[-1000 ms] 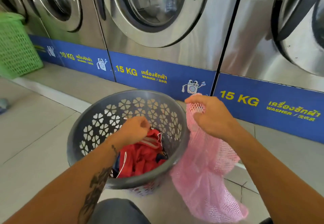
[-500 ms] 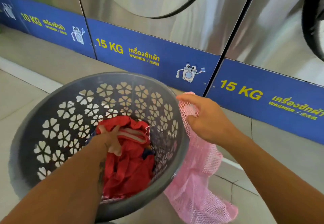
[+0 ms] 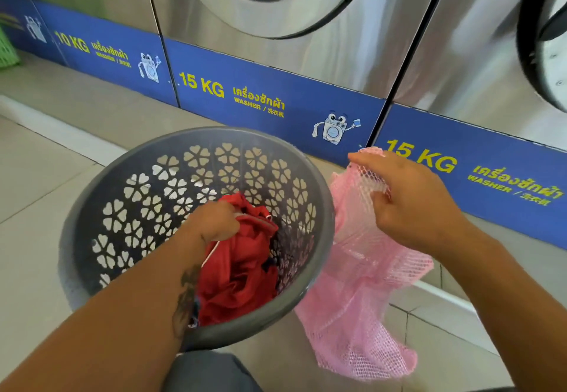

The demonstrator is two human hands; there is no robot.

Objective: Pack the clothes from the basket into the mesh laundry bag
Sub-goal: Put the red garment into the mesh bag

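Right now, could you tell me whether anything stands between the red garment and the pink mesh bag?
Only the grey basket's wall: the left hand holds the red garment inside it, and the pink mesh bag, held by the right hand, hangs just outside.

One grey basket [image 3: 101, 207], flower-pierced, on the floor [image 3: 36, 176]. One pink mesh laundry bag [image 3: 362, 284] just beside its right rim. One red garment [image 3: 245, 269] plainly seen inside the basket, with scraps of darker cloth beneath; number of those impossible to tell. Two hands: one left hand [image 3: 214, 222] in the basket, one right hand [image 3: 411, 201] at the bag's top. Three washer fronts [image 3: 306, 54] along the floor's far edge, plus a sliver of a fourth at far left. Three weight labels: one "10 KG" [image 3: 73, 43], two "15 KG" [image 3: 201, 84]. Three cartoon washer figures [image 3: 334, 129]. One green basket [image 3: 7, 51], cut off at the left edge.
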